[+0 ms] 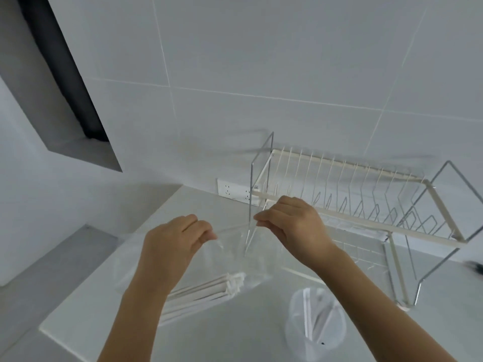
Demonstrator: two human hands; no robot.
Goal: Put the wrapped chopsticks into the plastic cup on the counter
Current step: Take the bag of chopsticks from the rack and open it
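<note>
A clear plastic bag hangs over the counter, holding a bundle of white wrapped chopsticks low at its bottom. My left hand pinches the bag's upper left edge. My right hand pinches the upper right edge, so the bag's mouth is stretched between them. A clear plastic cup stands on the counter at the lower right, under my right forearm, with a few wrapped chopsticks standing in it.
A white wire dish rack stands on the counter at the right against the tiled wall. A wall socket sits behind the bag. The counter's front edge runs at the lower left. A dark object lies at the far right.
</note>
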